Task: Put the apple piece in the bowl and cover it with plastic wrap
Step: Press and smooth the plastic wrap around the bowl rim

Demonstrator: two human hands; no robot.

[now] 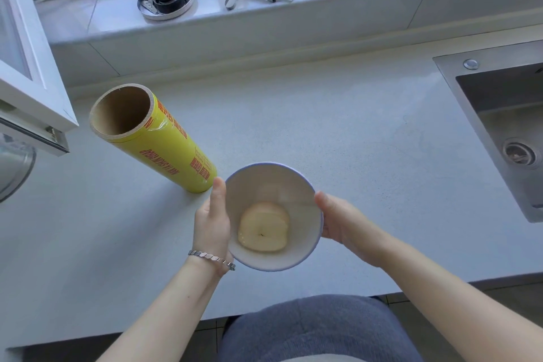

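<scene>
White bowl point(273, 182) is cupped between left hand point(211, 223) and right hand point(338, 220), fingers curled under its sides and thumbs at the rim, likely to steady it. Apple piece point(263, 228) lies inside. Wrap roll point(155, 138) stands just beyond the left thumb, within reach. Film over the bowl: cannot tell.

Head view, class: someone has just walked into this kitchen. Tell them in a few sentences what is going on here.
A person holds a white bowl between both hands, the left hand on its left side and the right hand on its right, over the counter. An apple piece lies in the bowl. The yellow roll of plastic wrap stands on end to the bowl's left, and neither hand holds it. Whether wrap already covers the bowl is hard to tell.
</scene>
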